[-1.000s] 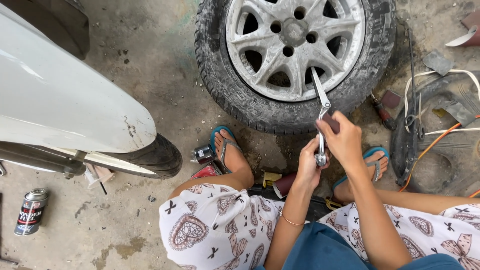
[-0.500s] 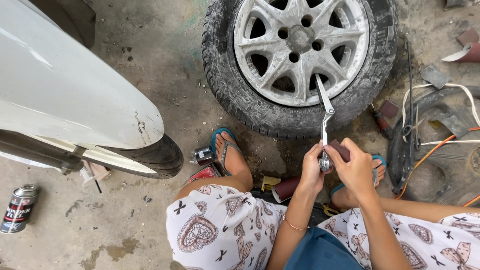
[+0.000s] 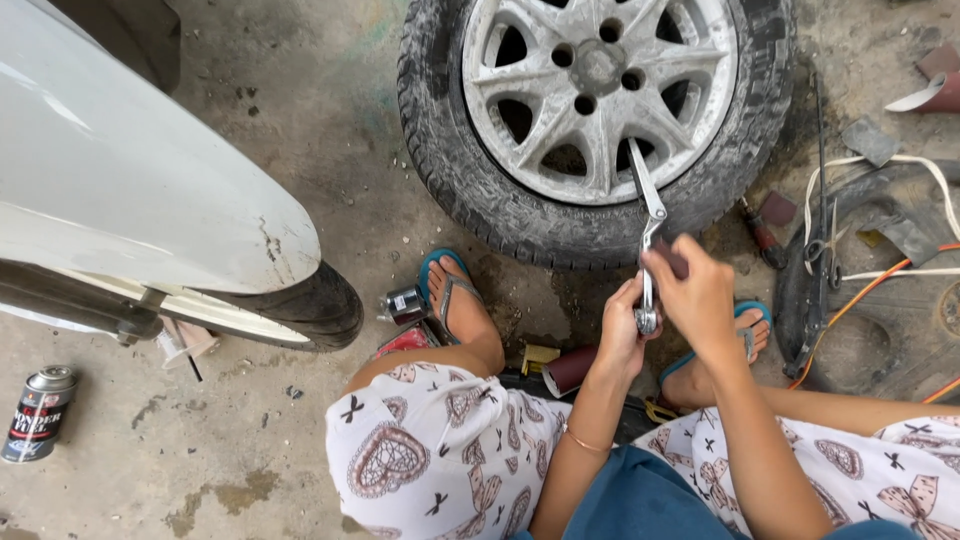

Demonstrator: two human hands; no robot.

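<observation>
Wheel (image 3: 598, 110) flat on the floor ahead, wrench (image 3: 648, 240) between both hands (image 3: 670, 305) just before it, car fender (image 3: 140, 190) left, spray can (image 3: 38, 413) far left, cables (image 3: 880, 250) right.

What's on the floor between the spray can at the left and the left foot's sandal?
In the head view, between the spray can and the blue sandal lie the dark tyre under the white fender, then a small metal cylinder; the rest is stained concrete.

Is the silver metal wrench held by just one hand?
No: both the left hand and the right hand grip the silver metal wrench in front of the dusty alloy wheel.
</observation>
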